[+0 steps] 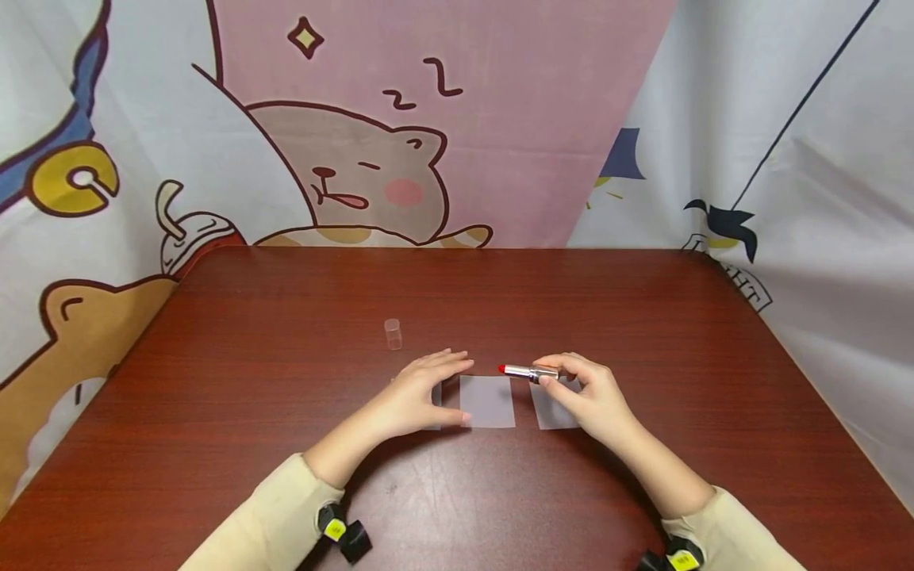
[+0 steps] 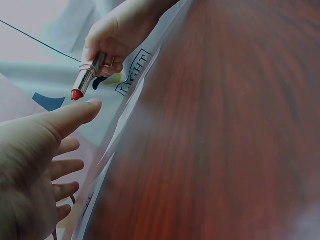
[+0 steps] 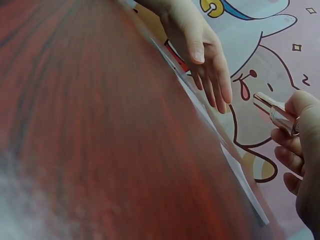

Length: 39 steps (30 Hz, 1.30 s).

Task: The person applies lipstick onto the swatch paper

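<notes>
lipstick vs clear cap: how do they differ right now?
The lipstick has a shiny silver body and exposed red tip; the clear cap is colourless and see-through. The lipstick is pinched in the right hand; the clear cap sits on the table, touched by neither hand. The lipstick also looks longer than the clear cap. Both are small and narrow.

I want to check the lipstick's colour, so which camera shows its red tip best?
The left wrist view: the red tip of the lipstick, held in the right hand, appears largest there. The head view shows it smaller, side-on; the right wrist view shows the metallic tube but no red.
</notes>
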### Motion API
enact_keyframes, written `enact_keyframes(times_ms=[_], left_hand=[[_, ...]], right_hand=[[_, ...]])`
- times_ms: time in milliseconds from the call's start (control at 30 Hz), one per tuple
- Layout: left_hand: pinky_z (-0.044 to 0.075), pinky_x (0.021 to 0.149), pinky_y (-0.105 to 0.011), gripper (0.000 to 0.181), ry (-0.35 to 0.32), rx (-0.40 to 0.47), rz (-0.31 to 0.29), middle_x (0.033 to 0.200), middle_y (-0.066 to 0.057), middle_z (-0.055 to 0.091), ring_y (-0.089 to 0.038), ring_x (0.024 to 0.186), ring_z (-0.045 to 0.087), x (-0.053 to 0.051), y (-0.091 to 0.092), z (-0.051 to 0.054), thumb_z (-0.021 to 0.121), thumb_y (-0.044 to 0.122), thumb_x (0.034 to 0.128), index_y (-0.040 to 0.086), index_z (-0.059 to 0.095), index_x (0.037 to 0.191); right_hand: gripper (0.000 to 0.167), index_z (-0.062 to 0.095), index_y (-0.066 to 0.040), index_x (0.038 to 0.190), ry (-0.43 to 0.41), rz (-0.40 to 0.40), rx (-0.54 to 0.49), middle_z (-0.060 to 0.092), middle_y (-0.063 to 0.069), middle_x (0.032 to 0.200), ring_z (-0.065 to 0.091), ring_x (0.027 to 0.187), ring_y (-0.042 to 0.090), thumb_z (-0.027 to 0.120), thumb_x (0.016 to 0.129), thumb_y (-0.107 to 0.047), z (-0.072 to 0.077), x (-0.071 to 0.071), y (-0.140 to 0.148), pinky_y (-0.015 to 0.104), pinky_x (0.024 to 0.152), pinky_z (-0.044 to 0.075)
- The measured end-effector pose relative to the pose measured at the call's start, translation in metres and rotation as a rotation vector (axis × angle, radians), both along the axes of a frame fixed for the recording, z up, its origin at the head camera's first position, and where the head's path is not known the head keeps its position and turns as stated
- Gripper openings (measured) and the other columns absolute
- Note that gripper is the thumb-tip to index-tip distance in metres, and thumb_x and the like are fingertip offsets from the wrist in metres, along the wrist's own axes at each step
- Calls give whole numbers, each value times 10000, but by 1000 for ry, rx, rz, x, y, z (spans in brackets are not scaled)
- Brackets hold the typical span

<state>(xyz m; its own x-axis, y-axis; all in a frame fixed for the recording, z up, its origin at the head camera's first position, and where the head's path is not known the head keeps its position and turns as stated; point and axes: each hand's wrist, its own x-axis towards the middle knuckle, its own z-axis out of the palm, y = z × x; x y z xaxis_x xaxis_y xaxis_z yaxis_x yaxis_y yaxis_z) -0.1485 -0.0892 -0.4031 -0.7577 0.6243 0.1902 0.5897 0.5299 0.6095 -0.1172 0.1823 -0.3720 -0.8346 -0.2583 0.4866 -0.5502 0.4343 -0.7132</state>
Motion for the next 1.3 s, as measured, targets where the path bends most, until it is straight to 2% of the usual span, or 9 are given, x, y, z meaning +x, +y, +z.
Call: enact_keyframes(times_ms=[433,533,733,867,1300], left_hand=[[196,1103,-523,711,-43,-59,-35,1467,-106,411,-310,1392,272,-2,7,-2,780,358,786,78,513,1383],[195,1102,-524,702,-44,-74,-42,1466,-110,413,-309,1393,270,-2,7,-3,771,368,793,81,517,1380],[186,1108,-512,701,-39,-103,-45,1468,-108,409,-306,1399,254,-2,7,-4,770,374,791,87,520,1380],[181,1111,-511,689,-33,-115,-43,1472,-100,405,-310,1400,249,-2,7,-5,766,365,799,87,521,1379],[175,1113,-507,630,-36,-124,-26,1479,-83,398,-299,1404,242,0,8,-5,763,328,810,81,552,1350]], right_hand=[[182,702,9,973,-56,17,28,609,26,769,506,721,103,688,809,86,-3,0,3,322,643,409],[188,706,2,981,-57,23,36,619,27,787,515,731,109,692,810,79,-12,-5,6,313,647,412],[217,720,-105,1005,-57,25,73,627,-56,819,527,754,105,729,818,5,-35,-17,14,309,654,434],[201,718,-154,1011,-75,48,88,629,-92,842,539,778,102,731,837,-54,-38,-19,14,295,675,449],[186,725,-149,1004,-57,79,121,653,-126,890,563,778,94,728,835,-73,-45,-24,7,293,652,466]])
